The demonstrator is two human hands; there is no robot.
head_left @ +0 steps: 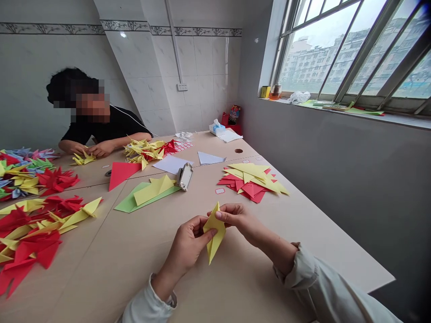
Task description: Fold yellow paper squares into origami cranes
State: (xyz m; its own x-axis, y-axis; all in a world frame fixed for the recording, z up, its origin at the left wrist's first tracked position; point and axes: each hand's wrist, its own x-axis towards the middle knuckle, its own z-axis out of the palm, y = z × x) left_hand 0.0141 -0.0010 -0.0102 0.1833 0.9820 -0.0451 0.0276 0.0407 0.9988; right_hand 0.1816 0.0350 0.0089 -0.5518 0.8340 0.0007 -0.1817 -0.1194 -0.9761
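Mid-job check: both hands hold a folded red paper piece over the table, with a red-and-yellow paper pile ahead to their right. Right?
No: the head view shows the folded paper piece is yellow, not red. The left hand and right hand hold it over the table, with the red-and-yellow paper pile ahead to their right.

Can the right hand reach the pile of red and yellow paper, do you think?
Probably yes: only table top lies between the right hand and the pile, though that hand now pinches the folded yellow paper.

Yellow paper [215,244] partly behind left hand [188,244]
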